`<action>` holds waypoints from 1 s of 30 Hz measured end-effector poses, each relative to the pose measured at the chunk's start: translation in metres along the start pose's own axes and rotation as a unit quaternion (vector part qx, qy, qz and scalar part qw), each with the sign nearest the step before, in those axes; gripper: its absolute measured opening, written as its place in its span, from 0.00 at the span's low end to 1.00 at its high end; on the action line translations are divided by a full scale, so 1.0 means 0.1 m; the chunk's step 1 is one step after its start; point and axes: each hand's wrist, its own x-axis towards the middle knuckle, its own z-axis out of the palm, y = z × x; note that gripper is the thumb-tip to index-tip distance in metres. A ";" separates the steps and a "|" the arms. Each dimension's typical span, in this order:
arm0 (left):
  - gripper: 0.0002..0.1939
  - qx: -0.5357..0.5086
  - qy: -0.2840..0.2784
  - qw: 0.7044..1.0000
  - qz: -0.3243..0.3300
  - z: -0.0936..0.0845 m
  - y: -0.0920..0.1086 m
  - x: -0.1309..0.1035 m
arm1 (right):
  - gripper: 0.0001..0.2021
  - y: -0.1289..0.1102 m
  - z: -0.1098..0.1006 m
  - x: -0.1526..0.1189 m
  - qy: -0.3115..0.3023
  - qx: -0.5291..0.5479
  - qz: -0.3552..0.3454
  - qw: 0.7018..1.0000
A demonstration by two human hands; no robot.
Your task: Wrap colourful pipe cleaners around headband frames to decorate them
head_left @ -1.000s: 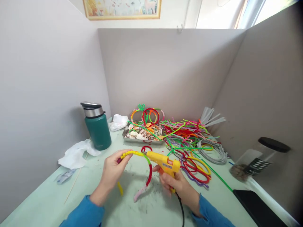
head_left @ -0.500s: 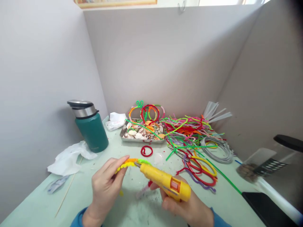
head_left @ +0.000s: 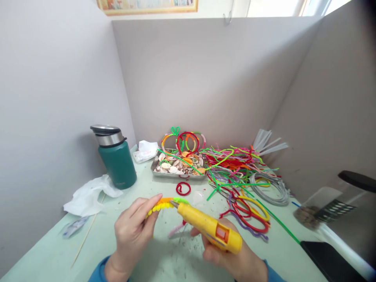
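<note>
Yellow, orange and green fuzz makes up the fuzzy band (head_left: 164,200), which is held above the worktop (head_left: 164,258), between its left and right edges and well in from the far edge. Step in hand, as judged: glue work on the band. The metal nozzle (head_left: 174,204) of the yellow glue gun (head_left: 202,223) is set at the band, apparently touching, close to where a yellow bumpy strip (head_left: 167,205) is laid along the orange and green lengths; whether glue is being released cannot be told. For the next move, a steady band and a light, controlled squeeze of the gun seem to be called for, with skin kept clear of the presumably hot nozzle; firm pressing of the strip would then be needed before any glue sets.

Left hand (head_left: 132,227): thumb and fingers are brought together in a pinch, clamped on the band just beside the nozzle. Right hand (head_left: 232,254): fingers are wrapped round the gun from beneath; the handle is hidden by them. A pink length (head_left: 176,230) is seen below the gun; its join to the band is hidden.

Surroundings: a metal tray (head_left: 178,176) of shells (head_left: 173,169) is placed by the far edge, with a red spiral (head_left: 183,195) laid in front. Coloured stems (head_left: 226,160) are heaped toward the far right corner; a green bottle (head_left: 119,166) is stood near the far left corner
</note>
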 end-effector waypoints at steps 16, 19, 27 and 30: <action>0.16 0.018 -0.002 1.000 0.000 -0.03 0.03 0.00 | 0.10 0.05 0.02 -0.03 -0.015 -0.137 -0.008 0.990; 0.16 0.018 0.000 1.000 0.001 -0.03 0.03 0.01 | 0.09 0.06 0.02 -0.03 -0.013 -0.131 -0.009 0.991; 0.16 0.018 0.007 1.000 -0.001 -0.01 0.03 0.01 | 0.07 0.03 0.02 -0.01 0.000 -0.150 -0.013 0.989; 0.16 0.018 0.008 1.000 -0.005 -0.01 0.03 0.00 | 0.09 0.02 0.02 0.00 0.005 -0.144 -0.014 0.990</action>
